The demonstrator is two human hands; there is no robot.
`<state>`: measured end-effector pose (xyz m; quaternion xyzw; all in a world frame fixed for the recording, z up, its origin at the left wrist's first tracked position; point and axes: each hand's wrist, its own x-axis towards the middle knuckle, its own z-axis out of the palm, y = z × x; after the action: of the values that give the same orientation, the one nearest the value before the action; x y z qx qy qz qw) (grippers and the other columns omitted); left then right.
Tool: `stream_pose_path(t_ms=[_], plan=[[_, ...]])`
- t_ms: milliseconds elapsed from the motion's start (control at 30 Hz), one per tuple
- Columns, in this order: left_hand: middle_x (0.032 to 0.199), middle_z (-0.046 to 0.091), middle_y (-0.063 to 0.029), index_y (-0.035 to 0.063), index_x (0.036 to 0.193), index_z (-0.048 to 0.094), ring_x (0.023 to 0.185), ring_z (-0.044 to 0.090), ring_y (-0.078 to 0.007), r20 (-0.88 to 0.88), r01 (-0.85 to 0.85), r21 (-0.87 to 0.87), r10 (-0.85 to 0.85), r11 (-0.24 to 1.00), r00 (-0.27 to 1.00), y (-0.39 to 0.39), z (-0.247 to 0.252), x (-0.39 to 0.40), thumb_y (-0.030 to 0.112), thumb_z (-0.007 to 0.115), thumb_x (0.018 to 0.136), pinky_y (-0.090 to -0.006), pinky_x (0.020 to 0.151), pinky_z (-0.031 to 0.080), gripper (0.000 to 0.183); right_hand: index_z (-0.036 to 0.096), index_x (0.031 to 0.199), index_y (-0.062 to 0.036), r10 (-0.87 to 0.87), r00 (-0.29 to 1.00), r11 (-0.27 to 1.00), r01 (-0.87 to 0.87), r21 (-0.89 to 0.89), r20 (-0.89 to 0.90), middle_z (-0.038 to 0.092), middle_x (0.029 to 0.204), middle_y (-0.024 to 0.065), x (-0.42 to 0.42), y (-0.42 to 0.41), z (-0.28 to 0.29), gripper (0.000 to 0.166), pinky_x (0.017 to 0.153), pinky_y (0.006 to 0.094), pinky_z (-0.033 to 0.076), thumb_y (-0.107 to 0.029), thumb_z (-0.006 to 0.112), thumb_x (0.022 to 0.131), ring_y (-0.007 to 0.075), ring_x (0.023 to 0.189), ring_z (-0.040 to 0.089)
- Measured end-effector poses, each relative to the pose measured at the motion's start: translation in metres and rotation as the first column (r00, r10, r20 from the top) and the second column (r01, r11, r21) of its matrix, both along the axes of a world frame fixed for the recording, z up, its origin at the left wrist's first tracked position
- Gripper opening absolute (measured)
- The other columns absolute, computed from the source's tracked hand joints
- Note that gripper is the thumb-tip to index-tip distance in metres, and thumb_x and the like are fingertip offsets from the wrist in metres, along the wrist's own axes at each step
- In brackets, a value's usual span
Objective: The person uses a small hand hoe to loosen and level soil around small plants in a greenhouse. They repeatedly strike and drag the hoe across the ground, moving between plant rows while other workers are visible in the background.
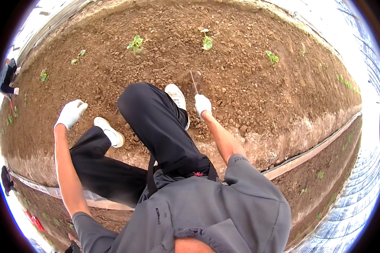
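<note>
My right hand (pixel 203 106), in a white glove, is closed around the handle end of a slim hand tool (pixel 194 83). The tool's far end meets the loose brown soil just ahead of my white shoe (pixel 176 96); its head is blurred, so its kind is unclear. My left hand (pixel 71 113), also gloved in white, hangs over the soil at the left with its fingers curled and nothing visible in them. Beyond the tool stand small green seedlings, one upper centre (pixel 207 42), one left of it (pixel 135 44) and one to the right (pixel 272 57).
Smaller seedlings (pixel 43 75) grow at the left. Behind me a pale edging strip (pixel 299 163) divides this bed from another planted strip. Another person (pixel 8 76) is at the far left, with a red-handled thing beside them. Red objects (pixel 34 220) lie at the lower left.
</note>
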<state>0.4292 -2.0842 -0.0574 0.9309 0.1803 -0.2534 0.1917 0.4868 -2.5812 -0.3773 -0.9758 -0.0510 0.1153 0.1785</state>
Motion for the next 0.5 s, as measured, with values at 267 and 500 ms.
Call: stream_pose_path(t_ms=[267,500], plan=[[0.079,0.066,-0.0092,0.0014,0.105,0.064,0.065,0.062,-0.0161,-0.020,-0.023,-0.019,0.023,1.000,1.000,0.025,-0.011,-0.004,0.033,0.057,0.093,-0.0320,0.057,0.049,0.035,0.064,0.093,-0.0067,0.012,0.991,0.997,-0.021,-0.071,-0.132,0.067,0.091,0.0195,-0.008,-0.054,-0.011,0.027,0.075,0.0494,0.052,-0.017,0.040,0.094,0.0400,0.085,0.065],[0.081,0.066,-0.0112,-0.0013,0.105,0.064,0.067,0.063,-0.0179,-0.008,-0.005,-0.038,0.005,0.999,1.000,0.038,-0.022,-0.006,0.032,0.058,0.093,-0.0332,0.063,0.051,0.036,0.063,0.095,-0.0058,-0.057,0.981,0.989,0.030,-0.145,-0.184,0.066,0.095,0.0195,-0.088,-0.084,-0.013,0.024,0.075,0.0478,0.052,-0.014,0.041,0.094,0.0392,0.086,0.065]])
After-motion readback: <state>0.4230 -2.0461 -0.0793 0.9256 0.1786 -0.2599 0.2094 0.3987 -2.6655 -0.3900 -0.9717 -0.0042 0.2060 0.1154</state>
